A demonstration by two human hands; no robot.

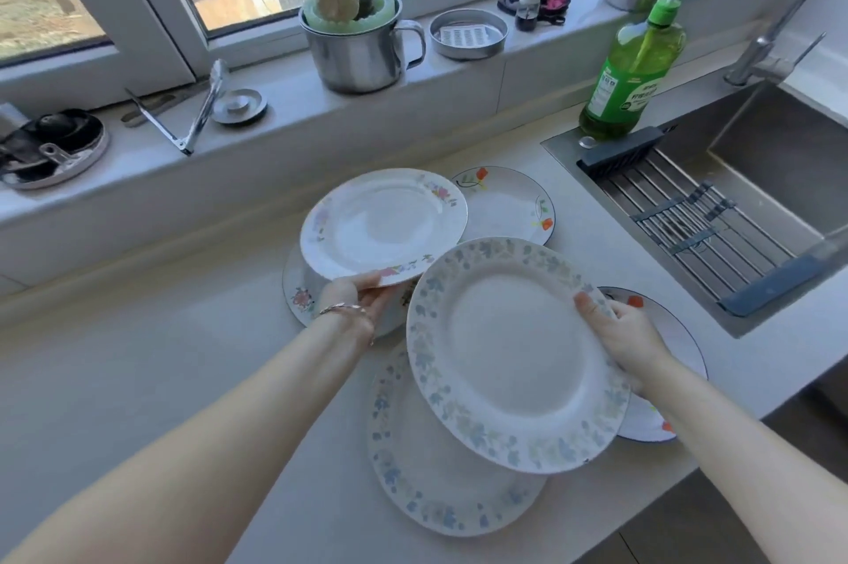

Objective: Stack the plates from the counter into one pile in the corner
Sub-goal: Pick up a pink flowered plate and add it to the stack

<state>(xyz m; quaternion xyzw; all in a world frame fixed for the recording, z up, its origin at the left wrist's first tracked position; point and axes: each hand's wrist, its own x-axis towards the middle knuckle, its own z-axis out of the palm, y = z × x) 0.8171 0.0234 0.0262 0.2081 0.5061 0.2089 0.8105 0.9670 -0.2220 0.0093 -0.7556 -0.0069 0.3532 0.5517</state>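
Counter — left hand grips pink-flowered plate, right hand grips blue-leaf plate; lower plates partly covered.

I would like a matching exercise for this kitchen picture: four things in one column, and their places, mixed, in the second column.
1. pink-flowered plate
2. upper blue-leaf plate
3. green soap bottle
4. steel mug with sponges

a. on the windowsill
b. in the right hand
c. beside the sink
d. in the left hand

Pairs: 1-d, 2-b, 3-c, 4-a.
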